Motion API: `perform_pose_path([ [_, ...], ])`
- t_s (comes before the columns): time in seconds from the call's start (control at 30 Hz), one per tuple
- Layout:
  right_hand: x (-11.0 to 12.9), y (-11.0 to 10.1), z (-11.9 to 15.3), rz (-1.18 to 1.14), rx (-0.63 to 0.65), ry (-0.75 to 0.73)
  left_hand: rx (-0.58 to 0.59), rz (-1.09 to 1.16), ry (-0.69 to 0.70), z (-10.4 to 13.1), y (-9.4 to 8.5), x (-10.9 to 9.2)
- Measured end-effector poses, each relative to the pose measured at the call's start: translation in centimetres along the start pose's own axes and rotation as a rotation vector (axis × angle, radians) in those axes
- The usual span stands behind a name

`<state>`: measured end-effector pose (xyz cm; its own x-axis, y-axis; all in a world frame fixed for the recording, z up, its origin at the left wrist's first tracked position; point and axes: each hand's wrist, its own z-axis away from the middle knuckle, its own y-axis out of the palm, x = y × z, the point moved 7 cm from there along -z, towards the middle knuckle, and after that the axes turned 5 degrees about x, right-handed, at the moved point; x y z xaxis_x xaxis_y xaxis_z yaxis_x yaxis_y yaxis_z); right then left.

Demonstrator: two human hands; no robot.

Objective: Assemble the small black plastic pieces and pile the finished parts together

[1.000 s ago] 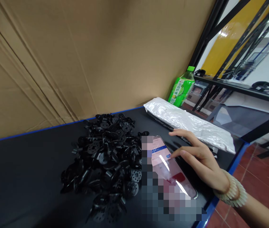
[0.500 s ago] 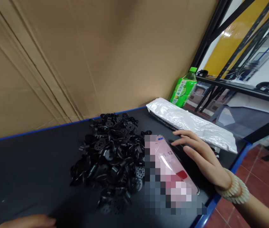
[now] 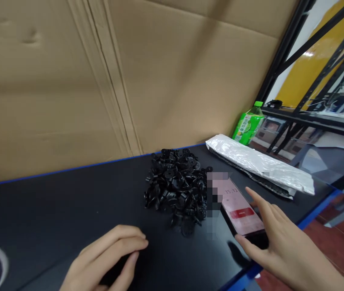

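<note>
My left hand (image 3: 108, 254) is over the black tabletop in front of a heap of black plastic parts (image 3: 174, 182), its fingers loosely bent, the thumb apart, and nothing visible in it. The parts are small discs with holes, piled together. To the right of the heap lies a phone (image 3: 244, 218) with a pink screen, timer digits and a red button. My right hand (image 3: 281, 238) straddles the phone's near end, fingers spread. Its thumb is at the near left corner and the index finger stretches along the right side. I cannot tell how firmly it touches.
A silvery-white plastic package (image 3: 259, 159) lies behind the phone, with a green drink bottle (image 3: 249, 123) beyond it. A cardboard wall (image 3: 174, 81) stands along the back. Black shelving (image 3: 311, 119) is at the right. Part of a white curved thing (image 3: 3, 262) shows at lower left.
My left hand has come further into view, near the heap. My right hand has moved from beside the phone's far part to its near end. The view has turned left.
</note>
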<state>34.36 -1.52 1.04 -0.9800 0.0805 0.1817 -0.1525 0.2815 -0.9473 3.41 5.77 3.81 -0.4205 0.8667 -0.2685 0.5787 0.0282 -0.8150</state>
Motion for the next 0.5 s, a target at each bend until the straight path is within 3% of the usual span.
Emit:
perform_pose_path([
  [0.2,0.6,0.5,0.5,0.073,-0.062,0.047,0.001,0.138,0.014,0.0,-0.2,-0.8],
  [0.5,-1.3,0.7,-1.0,0.008,-0.080,0.100,0.002,0.197,0.064,-0.4,-0.3,-1.3],
])
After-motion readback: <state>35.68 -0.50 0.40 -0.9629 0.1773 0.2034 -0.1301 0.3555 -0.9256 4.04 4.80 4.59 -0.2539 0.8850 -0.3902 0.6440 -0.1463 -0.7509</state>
